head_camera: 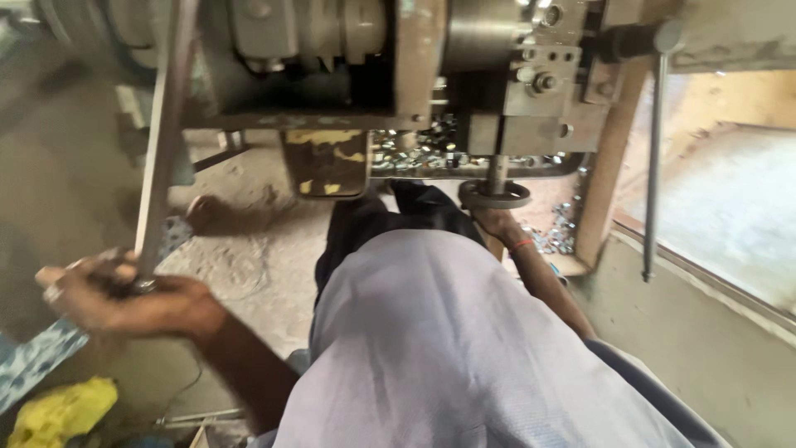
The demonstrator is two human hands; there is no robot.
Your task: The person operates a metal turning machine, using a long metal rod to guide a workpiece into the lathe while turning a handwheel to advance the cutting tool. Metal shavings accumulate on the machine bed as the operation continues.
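Pale lilac shirt cloth [448, 348] fills the nearest part of the view, the person bent forward over dark trousers [390, 220], so much of the floor and the seat under them is blotted out.

Out to one side the left hand [124, 299] is wrapped tight round the foot of a long steel lever [162, 141] that slopes up into the machine. The fingers are closed on it, though blur smears the knuckles and I cannot say how firm the hold is. If that palm is oily the bar could slide through it, and a jerked stroke looks likely to pull the whole body forward.

Further in, the right hand [497, 217] sits just below a small round handwheel [495, 195] under the machine head [531, 91]. It touches or nearly touches the rim; whether the fingers are curled on it or merely resting I cannot tell, since the shirt and the wrist hide them. That is the worrying spot: fingers so near the moving head could be nipped if the lever comes down while they linger.

Beyond, a tray [464, 170] holds a heap of small bright metal pieces [427, 145], with more spilled on the ground [560, 232] to the right, easy to slip on. What they are exactly is too small to tell. A thin rod [653, 166] hangs at the far right, its top fitting cut off by the frame.
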